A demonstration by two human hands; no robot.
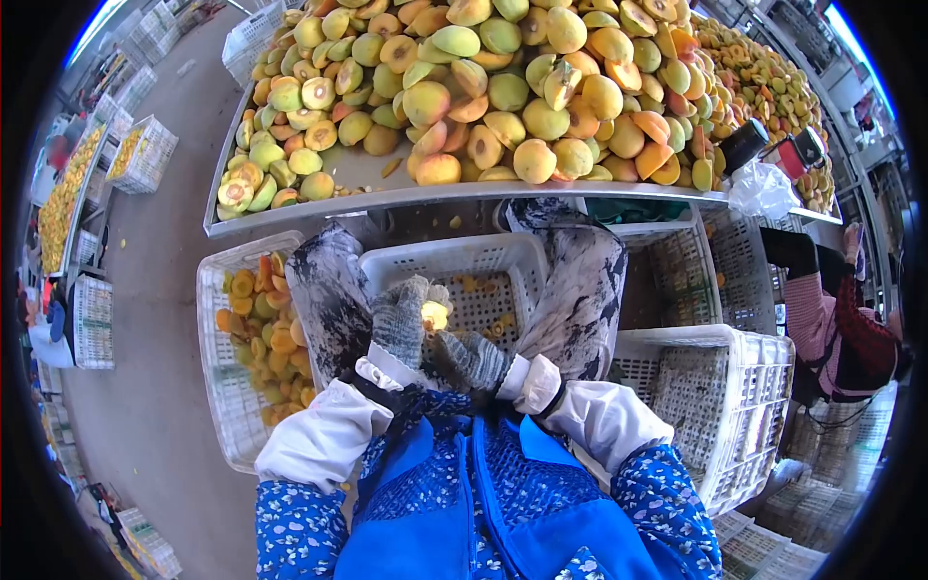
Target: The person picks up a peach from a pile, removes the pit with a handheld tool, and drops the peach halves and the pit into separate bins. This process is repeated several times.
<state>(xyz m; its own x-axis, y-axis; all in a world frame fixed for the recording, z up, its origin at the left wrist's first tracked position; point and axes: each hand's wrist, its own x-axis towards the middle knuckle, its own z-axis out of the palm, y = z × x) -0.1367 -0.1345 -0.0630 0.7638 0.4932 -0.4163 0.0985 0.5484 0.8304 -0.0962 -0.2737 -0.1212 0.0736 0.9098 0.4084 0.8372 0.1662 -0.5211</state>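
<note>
My left hand (398, 321), in a grey knitted glove, is closed around a pale yellow piece of peach (434, 315) above the white crate (454, 253) between my knees. Close beside it, my right hand (472, 362), gloved the same way, is curled with its fingertips near the peach. Whatever lies inside the right fingers is hidden. A few orange scraps (503, 325) lie on the bottom of that crate. Halved peaches (266, 333) fill much of another white crate (215, 377) by my left leg.
A metal-edged table (464, 193) in front carries a large heap of peaches (512, 92), many cut open. On its right edge are a clear plastic bag (764, 190) and a dark container (742, 145). White crates (754, 416) stand at my right. Another person (831, 319) sits further right.
</note>
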